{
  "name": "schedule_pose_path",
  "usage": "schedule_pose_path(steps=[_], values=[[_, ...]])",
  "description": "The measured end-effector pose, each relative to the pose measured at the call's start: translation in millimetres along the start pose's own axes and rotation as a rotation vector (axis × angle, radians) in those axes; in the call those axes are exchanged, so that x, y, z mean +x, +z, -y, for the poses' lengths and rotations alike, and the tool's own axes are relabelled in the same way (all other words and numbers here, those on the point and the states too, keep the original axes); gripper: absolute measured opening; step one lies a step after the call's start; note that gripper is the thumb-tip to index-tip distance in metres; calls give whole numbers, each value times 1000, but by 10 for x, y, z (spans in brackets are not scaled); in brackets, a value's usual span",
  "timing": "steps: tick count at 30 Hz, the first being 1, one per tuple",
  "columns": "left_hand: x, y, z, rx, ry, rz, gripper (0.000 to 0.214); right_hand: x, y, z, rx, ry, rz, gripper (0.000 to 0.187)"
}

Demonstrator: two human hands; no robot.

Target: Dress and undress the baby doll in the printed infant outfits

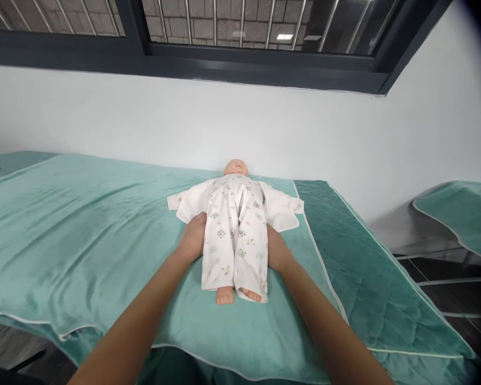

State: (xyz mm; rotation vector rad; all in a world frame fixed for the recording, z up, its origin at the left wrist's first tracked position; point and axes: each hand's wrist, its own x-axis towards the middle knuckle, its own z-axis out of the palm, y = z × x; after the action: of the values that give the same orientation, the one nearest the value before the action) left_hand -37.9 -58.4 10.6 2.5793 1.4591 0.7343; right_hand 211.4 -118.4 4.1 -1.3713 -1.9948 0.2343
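A baby doll lies on its back with its head toward the wall. White patterned trousers cover its legs and reach high over its front; both bare feet show below the cuffs. A white long-sleeved top is spread out to both sides. My left hand is closed at the left edge of the trousers, at about thigh height. Opposite it, my right hand grips the right edge, its fingers mostly hidden behind the cloth.
Under the doll, a green blanket with pale piping covers the bed. A darker quilted cover shows on the right. Behind stand a white wall and a dark window frame. Another green-covered bed is at the far right.
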Motion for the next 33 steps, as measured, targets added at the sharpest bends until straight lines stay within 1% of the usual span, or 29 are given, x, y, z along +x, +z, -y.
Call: schedule_pose_path(steps=[2, 4, 7, 10, 11, 13, 16, 19, 21, 24, 26, 27, 29, 30, 31, 32, 33], values=[[-121, -34, 8, 80, 72, 1, 21, -3, 6, -11, -35, -3, 13, 29], [-235, -64, 8, 119, 114, -19, 19, -5, 18, -29, -74, 12, 24, 26], [-337, -99, -11, 129, 124, -40, 17, -16, 33, -53, -159, 59, 13, 16], [-351, -110, -35, 112, 115, 2, 16, -48, 34, -46, -281, 98, 36, 12], [-344, -107, -36, 110, 91, 12, 16, -62, 33, -36, -306, 99, 46, 12], [-323, -92, -20, 118, 0, -2, 19, -87, 27, -15, -307, 105, 33, 13], [-278, -68, 60, 93, -163, -64, 26, -95, -8, -65, -194, 179, -76, 21], [-209, -73, 198, 51, -327, -144, 29, -66, -104, -312, -83, 307, -226, 27], [-149, -91, 307, 80, -437, -179, 29, -48, -195, -545, -135, 377, -292, 24], [-58, -104, 461, 161, -553, -196, 33, -58, -311, -808, -387, 517, -264, 32], [-15, -90, 534, 212, -608, -223, 42, -80, -344, -867, -496, 614, -208, 40], [-2, -77, 558, 233, -630, -239, 47, -87, -347, -870, -510, 658, -171, 42], [8, -51, 581, 262, -665, -268, 54, -78, -344, -854, -480, 742, -94, 39], [7, -42, 584, 266, -679, -277, 54, -55, -347, -841, -437, 771, -70, 36], [4, -36, 584, 265, -688, -278, 53, -16, -359, -824, -376, 781, -75, 32], [-1, -36, 581, 261, -693, -274, 50, 40, -381, -796, -305, 764, -119, 28], [-8, -40, 578, 253, -695, -265, 46, 112, -415, -748, -225, 722, -201, 27]])
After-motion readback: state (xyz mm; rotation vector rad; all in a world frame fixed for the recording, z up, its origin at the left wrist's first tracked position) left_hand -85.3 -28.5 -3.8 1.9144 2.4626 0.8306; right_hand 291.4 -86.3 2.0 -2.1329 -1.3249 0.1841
